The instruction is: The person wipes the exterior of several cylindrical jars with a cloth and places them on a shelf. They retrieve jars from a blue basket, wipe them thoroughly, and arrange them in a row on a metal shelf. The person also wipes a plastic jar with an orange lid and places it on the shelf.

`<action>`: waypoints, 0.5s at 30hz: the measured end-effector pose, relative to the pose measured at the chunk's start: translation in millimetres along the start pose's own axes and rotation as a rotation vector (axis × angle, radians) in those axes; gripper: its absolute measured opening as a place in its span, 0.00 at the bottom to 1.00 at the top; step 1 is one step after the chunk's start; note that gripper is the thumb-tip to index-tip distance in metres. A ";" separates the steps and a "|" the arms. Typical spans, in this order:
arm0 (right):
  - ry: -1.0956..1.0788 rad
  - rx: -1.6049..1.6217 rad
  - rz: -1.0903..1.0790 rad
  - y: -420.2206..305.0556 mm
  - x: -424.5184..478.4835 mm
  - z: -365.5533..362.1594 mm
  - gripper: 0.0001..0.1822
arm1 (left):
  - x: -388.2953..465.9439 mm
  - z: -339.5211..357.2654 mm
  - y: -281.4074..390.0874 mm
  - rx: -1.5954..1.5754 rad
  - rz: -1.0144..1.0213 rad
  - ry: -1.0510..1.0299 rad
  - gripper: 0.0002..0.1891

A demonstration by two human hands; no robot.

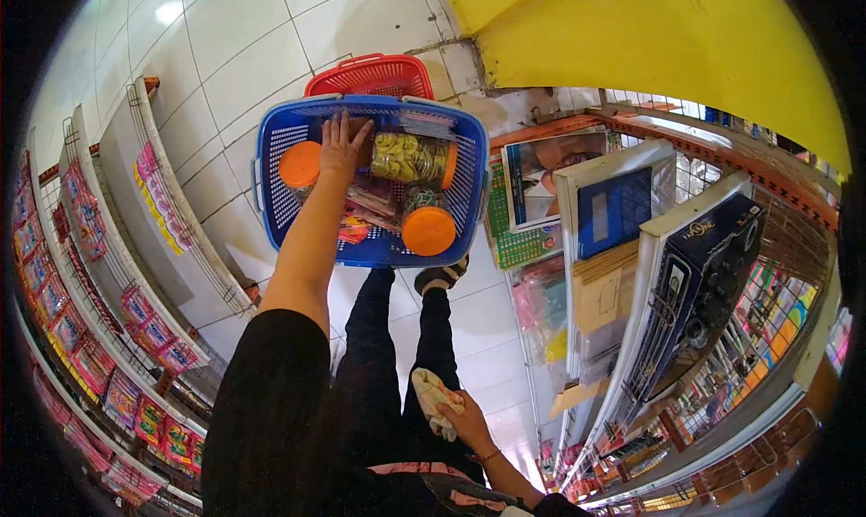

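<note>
My left hand (341, 150) reaches into a blue plastic basket (272, 199), its fingers apart over a brown item (364, 146) that it partly hides. I cannot tell whether the hand touches it. Beside it lies a clear jar of yellow-green round pieces (404, 157) with an orange lid. Another orange-lidded jar (428, 230) stands at the near right, and an orange lid (299, 164) shows left of the hand. Flat packets (373, 202) lie in the basket's middle. Lower down, near my legs, my right hand (468, 419) grips a crumpled pale cloth (430, 396).
A red basket (371, 77) sits just beyond the blue one. Shelves (152, 172) with colourful packets line the left. On the right, shelves (575, 199) hold envelopes, papers and a dark box (707, 294). A yellow panel (649, 36) stands at the upper right, above white floor tiles (237, 23).
</note>
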State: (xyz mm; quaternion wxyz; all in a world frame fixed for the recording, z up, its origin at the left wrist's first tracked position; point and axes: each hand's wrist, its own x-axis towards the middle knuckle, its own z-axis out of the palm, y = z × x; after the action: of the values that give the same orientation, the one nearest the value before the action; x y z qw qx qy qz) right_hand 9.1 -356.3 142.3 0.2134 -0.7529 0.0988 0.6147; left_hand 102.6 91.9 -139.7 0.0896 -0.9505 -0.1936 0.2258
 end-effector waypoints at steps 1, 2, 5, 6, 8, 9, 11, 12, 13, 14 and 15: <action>-0.001 0.015 0.003 6.5 2.0 1.4 0.23 | 3.7 6.0 1.4 0.008 -0.010 -0.021 0.40; -0.002 0.030 0.005 13.1 3.7 1.8 0.23 | 7.0 11.7 2.5 0.016 -0.020 -0.042 0.41; 0.000 0.029 -0.003 4.3 3.4 0.2 0.24 | 8.9 28.2 0.4 -0.016 -0.030 -0.010 0.42; -0.004 0.026 0.006 -2.5 1.5 -0.3 0.24 | 9.3 26.5 -1.0 -0.037 -0.029 0.018 0.43; -0.012 0.020 0.018 -14.9 -1.5 -1.6 0.24 | 8.2 21.2 -4.8 -0.117 -0.012 0.050 0.44; 0.002 0.001 0.002 -12.8 -3.2 -0.6 0.24 | 5.1 13.4 -6.5 -0.160 -0.003 0.065 0.45; 0.036 -0.026 -0.028 -6.0 -5.4 4.2 0.23 | -2.8 -22.7 -7.1 -0.173 0.031 0.007 0.48; 0.034 -0.012 -0.027 -9.1 -8.1 3.0 0.23 | -8.3 -38.6 -10.8 -0.175 0.037 -0.019 0.49; 0.033 0.003 -0.026 -12.3 -10.5 1.8 0.23 | -11.9 -43.6 -13.7 -0.202 0.035 0.007 0.50; 0.033 0.018 -0.027 -15.9 -12.5 0.6 0.23 | -14.8 -45.3 -16.9 -0.228 0.034 0.035 0.51; 0.044 0.018 -0.046 -20.0 -15.2 -2.0 0.23 | -17.2 -49.2 -19.0 -0.258 0.035 0.064 0.52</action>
State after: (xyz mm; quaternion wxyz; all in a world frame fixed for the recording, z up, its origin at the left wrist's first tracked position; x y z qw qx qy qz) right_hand 15.7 -341.1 161.3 0.2321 -0.7662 0.0914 0.5921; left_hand 105.0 98.0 -84.6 -0.0314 -0.9641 -0.2013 0.1700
